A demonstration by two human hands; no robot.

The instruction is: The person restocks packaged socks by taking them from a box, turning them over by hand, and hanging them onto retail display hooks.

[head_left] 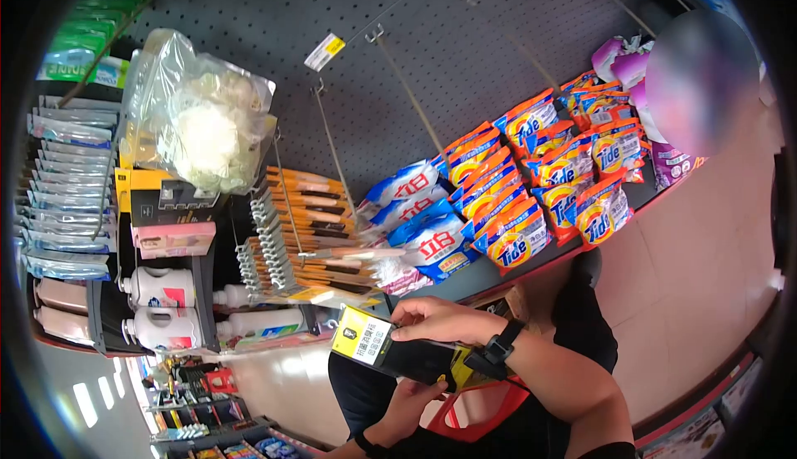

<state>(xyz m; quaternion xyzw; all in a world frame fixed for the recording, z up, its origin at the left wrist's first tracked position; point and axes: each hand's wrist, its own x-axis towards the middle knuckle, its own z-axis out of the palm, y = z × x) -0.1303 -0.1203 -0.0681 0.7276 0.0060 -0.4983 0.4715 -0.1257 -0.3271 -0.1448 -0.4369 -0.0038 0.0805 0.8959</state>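
A flat black pack (419, 363) with a yellow-and-white printed label (363, 336) is held tilted in front of my body. My right hand (436, 319), with a black band on the wrist, grips its upper edge beside the label, fingers closed. From below, my left hand (415, 405) pinches the lower edge, thumb on the front. Some of its fingers are hidden behind the pack. Below the hands is a red item (480, 420) with a yellow part, mostly covered by the arms.
Orange Tide packs (516, 233) and blue-and-white packs (436, 245) line the shelf ahead. Brown-and-orange packs on hooks (320, 222), white bottles (163, 328) and a clear bag with pale contents (207, 119) are on the left. Metal hooks (407, 90) project from the pegboard.
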